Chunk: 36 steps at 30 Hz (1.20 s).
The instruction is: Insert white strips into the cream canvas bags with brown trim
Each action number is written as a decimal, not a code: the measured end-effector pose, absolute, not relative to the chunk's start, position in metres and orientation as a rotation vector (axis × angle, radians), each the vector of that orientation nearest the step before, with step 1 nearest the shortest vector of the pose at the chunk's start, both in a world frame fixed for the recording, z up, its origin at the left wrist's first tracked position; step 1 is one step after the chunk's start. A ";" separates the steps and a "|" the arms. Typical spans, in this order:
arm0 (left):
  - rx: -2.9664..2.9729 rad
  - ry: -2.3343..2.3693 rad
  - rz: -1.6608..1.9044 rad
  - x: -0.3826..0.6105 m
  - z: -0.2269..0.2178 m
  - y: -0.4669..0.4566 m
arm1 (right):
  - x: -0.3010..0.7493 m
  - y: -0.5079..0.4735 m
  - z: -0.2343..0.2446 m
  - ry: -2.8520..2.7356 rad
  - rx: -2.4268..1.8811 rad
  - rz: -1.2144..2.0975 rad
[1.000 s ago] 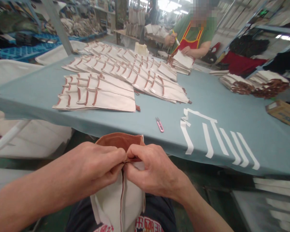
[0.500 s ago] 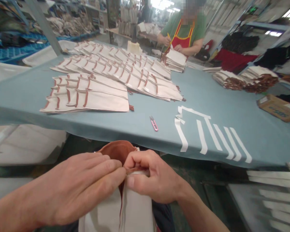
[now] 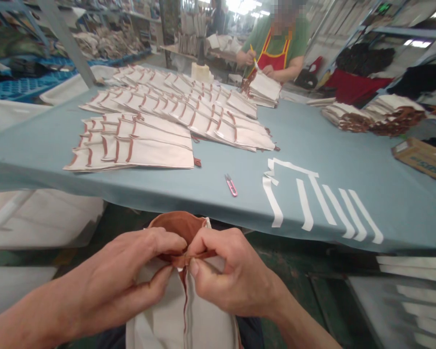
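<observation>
In front of my lap is a cream cloth bag [image 3: 210, 317] with a brown lining [image 3: 176, 225] showing at its open mouth. A seam with a thin brown edge runs down its middle. My left hand [image 3: 131, 271] pinches the brown-trimmed rim on the left of that seam, thumb below and fingers above. Just right of it, my right hand [image 3: 228, 271] grips the same rim between thumb and curled forefinger. A short stretch of brown trim [image 3: 181, 261] shows between the two hands. Pink thread snips [image 3: 231, 185] lie on the table beyond.
Rows of cream bags [image 3: 160, 150] with brown trim cover the left of the blue-green table [image 3: 236, 213]. White strips [image 3: 304, 203] lie at its right front. A cardboard box [image 3: 421, 157] sits at the right edge. Across the table, a person in a red apron [image 3: 274, 53] handles a cloth stack [image 3: 264, 88].
My left hand has gone from lying flat across the bag's rim to pinching it. The right hand keeps its grip, and the bag's mouth has shifted slightly.
</observation>
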<state>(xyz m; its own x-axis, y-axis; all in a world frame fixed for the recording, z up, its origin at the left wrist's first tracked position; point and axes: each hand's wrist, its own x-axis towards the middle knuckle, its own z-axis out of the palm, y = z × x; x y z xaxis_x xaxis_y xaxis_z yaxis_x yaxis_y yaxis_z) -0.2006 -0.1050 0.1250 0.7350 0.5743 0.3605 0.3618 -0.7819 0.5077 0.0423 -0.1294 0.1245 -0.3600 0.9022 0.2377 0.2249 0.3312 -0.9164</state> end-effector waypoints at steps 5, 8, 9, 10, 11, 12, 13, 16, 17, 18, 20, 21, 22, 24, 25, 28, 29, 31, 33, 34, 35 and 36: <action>2.571 0.694 0.631 -0.202 0.142 -0.103 | 0.044 -0.136 0.122 -1.994 -0.960 0.673; 2.719 0.562 0.606 -0.199 0.142 -0.094 | 0.044 -0.137 0.121 -1.997 -0.954 0.646; 2.785 0.546 0.623 -0.197 0.139 -0.092 | 0.044 -0.137 0.121 -1.978 -0.959 0.659; 2.837 0.545 0.664 -0.197 0.137 -0.090 | 0.044 -0.137 0.120 -1.958 -0.965 0.676; 2.862 0.557 0.700 -0.196 0.134 -0.089 | 0.044 -0.136 0.120 -1.940 -0.967 0.698; 2.858 0.564 0.707 -0.196 0.133 -0.089 | 0.044 -0.136 0.119 -1.930 -0.968 0.725; 2.831 0.561 0.690 -0.196 0.132 -0.089 | 0.045 -0.135 0.118 -1.926 -0.967 0.754; 2.735 0.541 0.558 -0.195 0.134 -0.090 | 0.045 -0.134 0.117 -1.922 -0.969 0.822; 2.721 0.531 0.520 -0.194 0.136 -0.091 | 0.045 -0.133 0.116 -1.927 -0.965 0.828; 2.713 0.526 0.510 -0.192 0.138 -0.091 | 0.044 -0.133 0.117 -1.940 -0.959 0.821; 2.705 0.528 0.502 -0.190 0.140 -0.091 | 0.043 -0.132 0.118 -1.989 -0.947 0.782; 2.701 0.534 0.503 -0.189 0.140 -0.090 | 0.043 -0.132 0.118 -2.015 -0.947 0.762; 2.692 0.546 0.500 -0.188 0.140 -0.090 | 0.043 -0.132 0.119 -2.035 -0.954 0.749; 2.655 0.572 0.479 -0.188 0.138 -0.088 | 0.043 -0.131 0.119 -2.055 -0.979 0.752; 2.629 0.580 0.474 -0.189 0.136 -0.088 | 0.043 -0.131 0.119 -2.057 -0.986 0.760; 2.517 0.562 0.503 -0.191 0.132 -0.089 | 0.044 -0.130 0.120 -2.067 -0.982 0.788; 2.484 0.555 0.532 -0.192 0.131 -0.090 | 0.045 -0.129 0.121 -2.074 -0.972 0.803; 2.444 0.549 0.590 -0.192 0.132 -0.093 | 0.047 -0.127 0.123 -2.086 -0.934 0.851; 2.446 0.544 0.624 -0.191 0.136 -0.095 | 0.049 -0.124 0.124 -2.095 -0.871 0.903; 2.449 0.553 0.629 -0.191 0.138 -0.096 | 0.050 -0.123 0.125 -2.099 -0.841 0.920; 2.441 0.566 0.616 -0.190 0.140 -0.096 | 0.052 -0.122 0.125 -2.104 -0.821 0.925; 2.417 0.585 0.594 -0.190 0.141 -0.095 | 0.053 -0.121 0.125 -2.114 -0.811 0.920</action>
<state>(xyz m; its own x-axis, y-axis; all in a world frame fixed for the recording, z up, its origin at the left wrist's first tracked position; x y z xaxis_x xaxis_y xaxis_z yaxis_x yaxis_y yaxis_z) -0.1903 -0.0950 0.1408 0.8052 0.5246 0.2765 0.2682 -0.7380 0.6192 0.0531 -0.1206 0.1248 -0.5718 0.7489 0.3350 0.2656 0.5553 -0.7881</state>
